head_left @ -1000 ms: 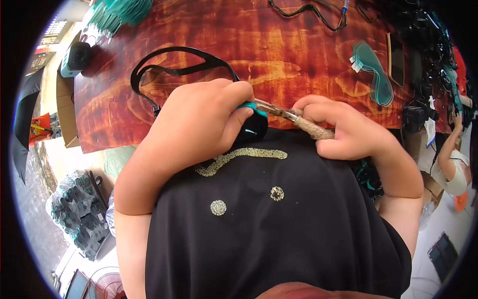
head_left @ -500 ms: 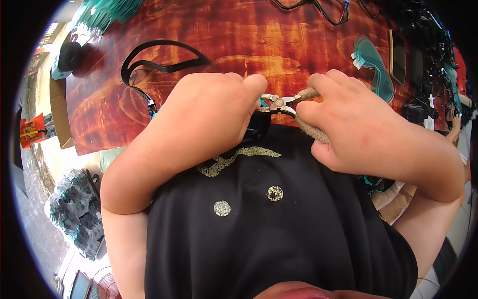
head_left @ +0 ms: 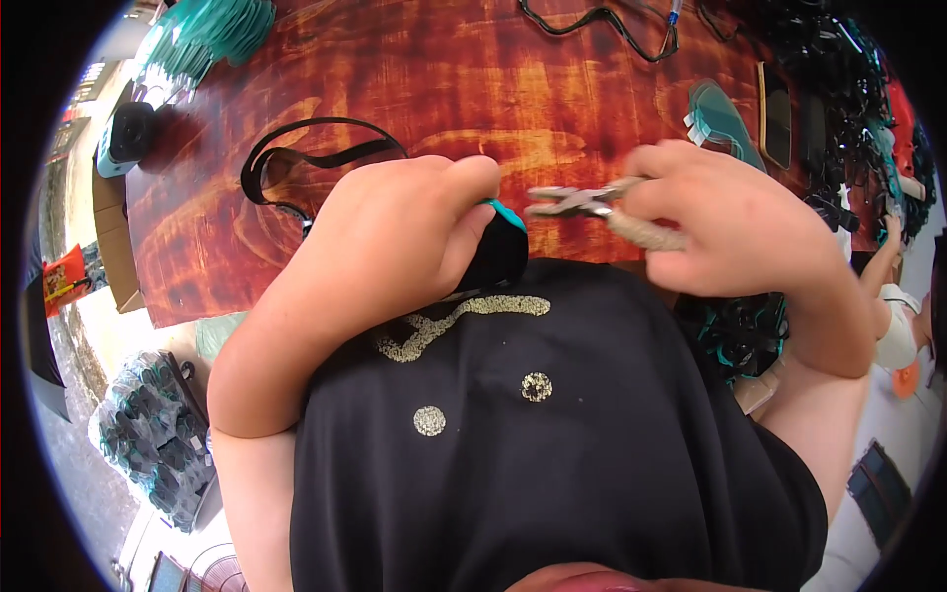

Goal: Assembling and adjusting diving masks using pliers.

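My left hand (head_left: 400, 222) is closed on what look like black goggles (head_left: 501, 259) with a teal edge, pinching that edge between thumb and fingers. Much of the piece is hidden behind the hand. Its black strap (head_left: 340, 122) loops out over the table on the far side of my left wrist. In my right hand (head_left: 735, 222) are pliers (head_left: 577, 202) with worn, wrapped handles, slightly blurred. Their jaws point left and sit a little apart from the teal edge, with nothing visible between them.
Teal lens sheets (head_left: 212, 39) are piled far left on the wooden table (head_left: 444, 89), near a small dark device (head_left: 130, 133). Curved teal lenses (head_left: 720, 118) and a phone-like slab (head_left: 776, 113) lie at right. Another person's arm (head_left: 886, 259) shows beyond a heap of black parts (head_left: 848, 59).
The pliers have come away from the goggles' teal edge, moving right with my right hand. More of the black body and teal edge now shows beside my left hand.
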`<state>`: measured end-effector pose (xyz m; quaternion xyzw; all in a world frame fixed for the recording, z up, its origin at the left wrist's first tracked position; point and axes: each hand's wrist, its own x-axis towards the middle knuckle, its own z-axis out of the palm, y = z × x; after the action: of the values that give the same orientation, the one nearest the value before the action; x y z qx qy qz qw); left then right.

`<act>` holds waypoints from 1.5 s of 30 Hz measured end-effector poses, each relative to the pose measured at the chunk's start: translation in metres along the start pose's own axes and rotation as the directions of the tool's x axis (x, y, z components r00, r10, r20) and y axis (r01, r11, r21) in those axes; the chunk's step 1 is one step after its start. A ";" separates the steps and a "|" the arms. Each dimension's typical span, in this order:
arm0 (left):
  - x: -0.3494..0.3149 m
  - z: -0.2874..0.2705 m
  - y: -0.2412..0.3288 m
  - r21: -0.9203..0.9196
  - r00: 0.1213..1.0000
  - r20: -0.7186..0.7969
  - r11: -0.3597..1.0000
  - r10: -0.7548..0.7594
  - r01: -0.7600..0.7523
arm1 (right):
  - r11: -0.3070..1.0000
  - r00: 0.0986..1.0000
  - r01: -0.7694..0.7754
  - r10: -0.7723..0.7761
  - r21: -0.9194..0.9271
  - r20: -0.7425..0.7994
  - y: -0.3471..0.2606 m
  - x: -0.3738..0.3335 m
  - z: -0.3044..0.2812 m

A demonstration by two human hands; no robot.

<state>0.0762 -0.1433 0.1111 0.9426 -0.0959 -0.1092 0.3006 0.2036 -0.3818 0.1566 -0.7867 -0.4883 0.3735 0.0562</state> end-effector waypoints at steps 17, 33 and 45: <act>-0.061 -0.027 -0.033 0.116 0.369 -0.892 0.921 0.262 -0.373 | 0.478 0.754 0.455 0.242 0.751 -0.611 -0.035 0.066 0.095; -0.057 0.030 -0.034 -0.973 0.987 -0.111 -0.190 -0.113 -0.131 | 0.561 0.709 0.486 0.194 0.670 -0.677 -0.067 0.037 0.080; -0.054 0.028 -0.020 -0.988 0.973 -0.019 0.154 -0.231 0.017 | -0.049 0.919 0.394 0.003 0.918 -0.394 -0.045 0.053 0.091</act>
<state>0.0189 -0.1295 0.0851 0.5345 0.1002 -0.0908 0.8343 0.1253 -0.3403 0.0836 -0.4729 -0.1705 0.4805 0.7186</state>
